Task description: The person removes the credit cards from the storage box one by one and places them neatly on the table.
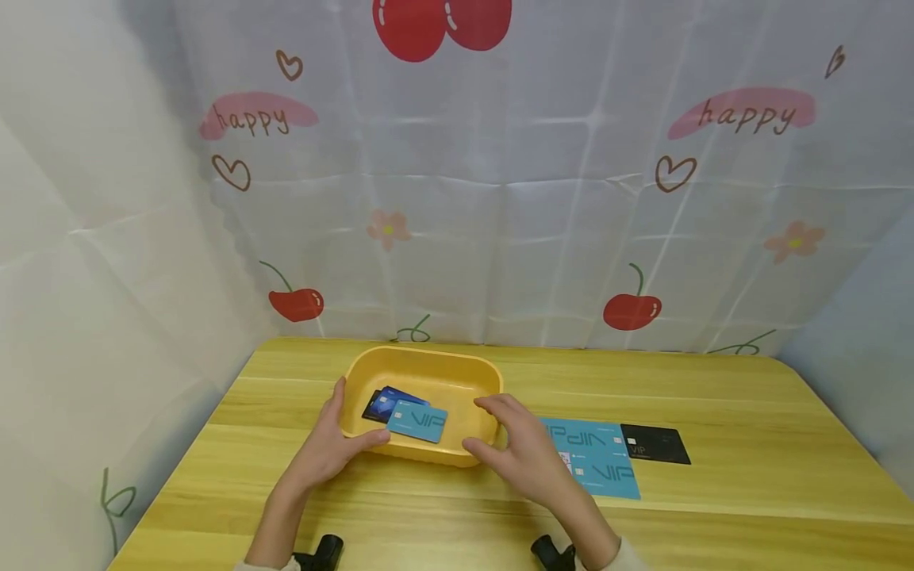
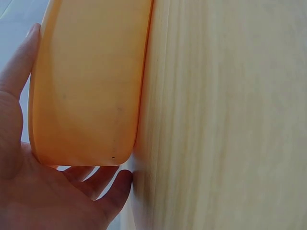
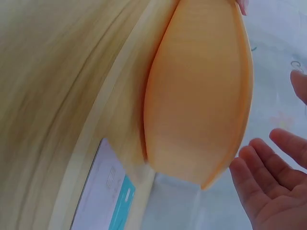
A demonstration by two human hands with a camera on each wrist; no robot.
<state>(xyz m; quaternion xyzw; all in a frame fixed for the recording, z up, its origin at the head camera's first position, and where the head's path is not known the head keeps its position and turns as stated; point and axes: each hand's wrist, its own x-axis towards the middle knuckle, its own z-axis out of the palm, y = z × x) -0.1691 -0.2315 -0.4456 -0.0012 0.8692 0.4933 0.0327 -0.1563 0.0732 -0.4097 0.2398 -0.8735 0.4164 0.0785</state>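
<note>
L hand clamped round L end of yellow tray, thumb at near rim, fingers about the end wall. R hand at R end: thumb & fingers spread apart, not closed on wall; contact w/ rim can't be confirmed. Tray sits on table, toward far edge, L of ctr.

Risks (judgement): hold looks uneven, so a lift now could tip tray R-side down. Cards inside lie loose & overlapping: teal VIP card on top, blue card & black card partly under; tilt would prob. slide them. Shove to R could knock teal cards out of line, or R hand's heel could brush them.

Around: teal cards laid edge to edge, black VIP card just beside, on R. R hand hides part of teal set. Curtain behind limits room at far side.
</note>
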